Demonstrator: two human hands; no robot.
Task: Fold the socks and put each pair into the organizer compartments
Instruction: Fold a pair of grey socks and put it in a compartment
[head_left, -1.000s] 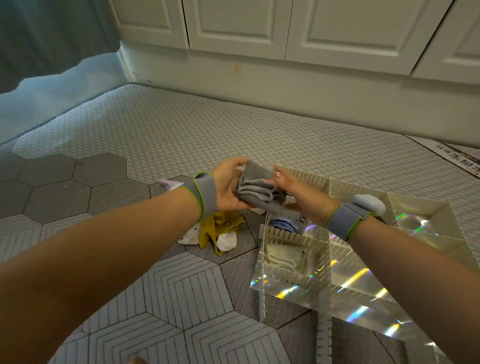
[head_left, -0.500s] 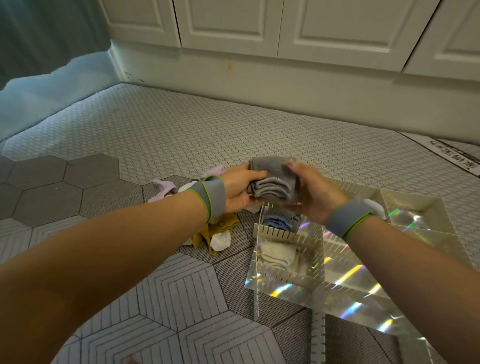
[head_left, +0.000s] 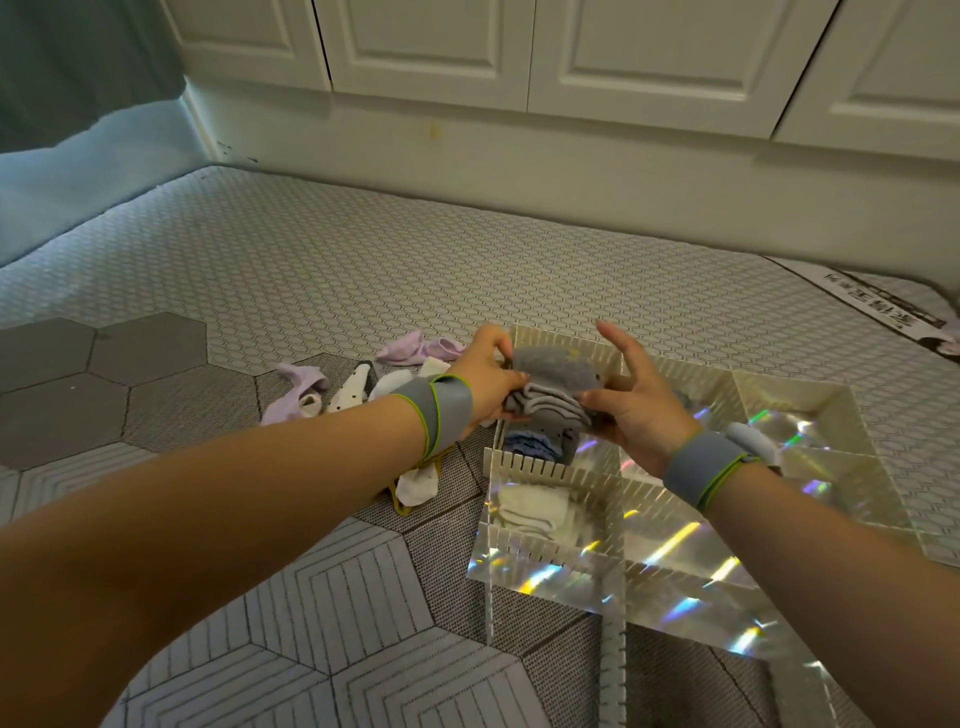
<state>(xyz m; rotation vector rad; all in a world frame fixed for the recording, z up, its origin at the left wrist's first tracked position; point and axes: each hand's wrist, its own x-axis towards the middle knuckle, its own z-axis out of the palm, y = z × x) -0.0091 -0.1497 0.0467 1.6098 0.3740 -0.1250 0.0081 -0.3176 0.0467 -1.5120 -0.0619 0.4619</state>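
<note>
A folded grey sock bundle (head_left: 553, 382) is held between both hands just above the organizer's far-left compartment. My left hand (head_left: 483, 379) grips its left end. My right hand (head_left: 631, 400) pinches its right side with the thumb, the fingers partly spread above it. The cream slotted organizer (head_left: 524, 462) sits on a shiny iridescent sheet. A folded blue-grey pair (head_left: 540, 441) lies in the compartment right under the bundle, and a white pair (head_left: 530, 506) fills the one nearer me.
Loose socks lie on the mat left of the organizer: lilac ones (head_left: 415, 348), a dotted white one (head_left: 350, 392), white and mustard ones (head_left: 415, 483) under my left wrist. A pale blue-grey pair (head_left: 750, 436) sits behind my right wrist. White cabinets (head_left: 519, 78) stand beyond.
Both hands carried the grey bundle forward and slightly right, over the organizer's far-left compartment. My right hand's fingers have loosened and spread above the bundle.
</note>
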